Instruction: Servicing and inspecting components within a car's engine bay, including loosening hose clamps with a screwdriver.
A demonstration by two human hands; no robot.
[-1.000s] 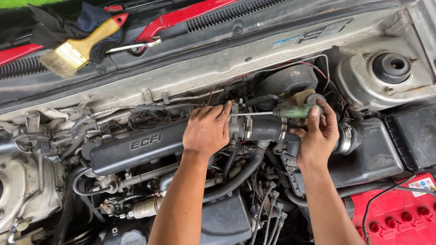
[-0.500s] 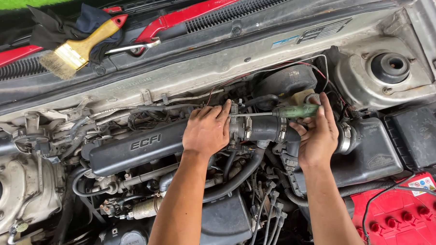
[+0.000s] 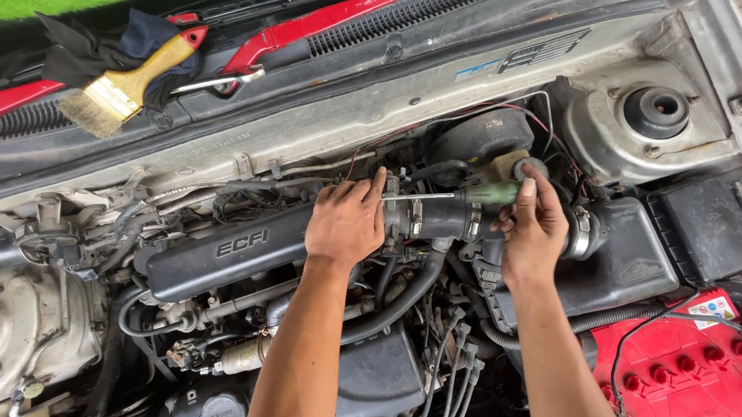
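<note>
I look down into a car's engine bay. My right hand (image 3: 534, 227) grips the green handle of a screwdriver (image 3: 487, 195) that lies horizontal, its metal shaft pointing left to where my left hand's fingertips meet it. My left hand (image 3: 347, 223) rests palm down on the right end of the black intake cover (image 3: 225, 255), fingers on the shaft beside the black rubber air hose (image 3: 444, 218) with its metal clamps. The screwdriver tip is hidden by my left fingers.
A yellow-handled paintbrush (image 3: 124, 88) and a metal tool (image 3: 214, 81) lie on dark cloth at the cowl, top left. A red battery (image 3: 681, 362) sits bottom right, a black air box (image 3: 620, 265) beside it. Hoses and ignition leads crowd the space below my hands.
My right hand has shifted slightly on the green handle, with the thumb now raised along it. The left hand stays in place on the cover.
</note>
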